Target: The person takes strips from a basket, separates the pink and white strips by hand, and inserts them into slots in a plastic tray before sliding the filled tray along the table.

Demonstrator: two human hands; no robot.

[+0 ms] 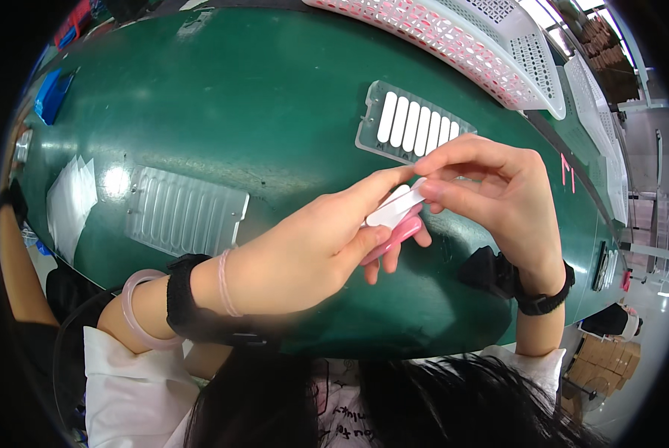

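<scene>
Over the green table, my left hand point(312, 243) is closed around a glossy pink piece point(403, 230) with a rounded edge. Its exact kind I cannot make out, since my fingers cover much of it. Against it lies a white strip point(391, 212), held under my left thumb. My right hand point(491, 187) pinches the strip's upper end between thumb and forefinger. Just beyond the hands sits a transparent tray point(369, 133) with several white rounded strips point(410, 127) side by side; my right hand hides its near right corner.
To the left lies another transparent tray point(186, 213) with long grooves, beside thin white sheets point(71, 201). A blue object point(50, 97) is at the far left. White perforated baskets point(491, 75), one with pink things inside, line the far right. Another person's arm point(22, 261) shows at left.
</scene>
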